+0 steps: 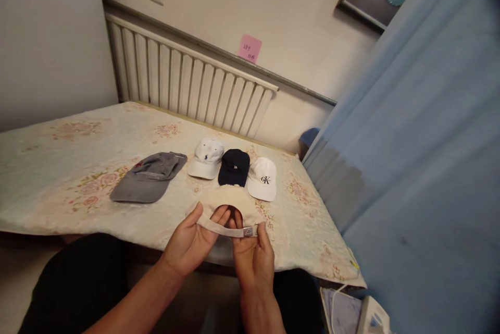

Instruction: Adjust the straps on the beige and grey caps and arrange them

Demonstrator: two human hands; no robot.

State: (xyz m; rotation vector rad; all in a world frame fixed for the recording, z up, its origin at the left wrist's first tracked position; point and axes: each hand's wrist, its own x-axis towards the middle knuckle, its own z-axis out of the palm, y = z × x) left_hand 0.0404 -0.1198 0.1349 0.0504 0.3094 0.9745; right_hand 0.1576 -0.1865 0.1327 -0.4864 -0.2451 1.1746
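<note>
A cream baseball cap (230, 198) is held up over the bed's near edge, its back opening and strap turned toward me. My left hand (193, 240) grips the left side, thumb on the outside and fingers inside the opening. At the strap's right end, by a small metal buckle, my right hand (253, 256) pinches the cap. Just beyond stand a white cap (205, 158) with a small dark emblem, a navy cap (234, 168) and a white cap (262, 179) with black letters, side by side. A grey cap (149, 177) lies on its own to the left.
The caps rest on a bed (148, 224) with a flowered cover. Behind it are a radiator (187, 73) and a wall with a pink note (250, 48). A blue curtain (410, 141) hangs along the right. A white device (373, 316) sits low at the right.
</note>
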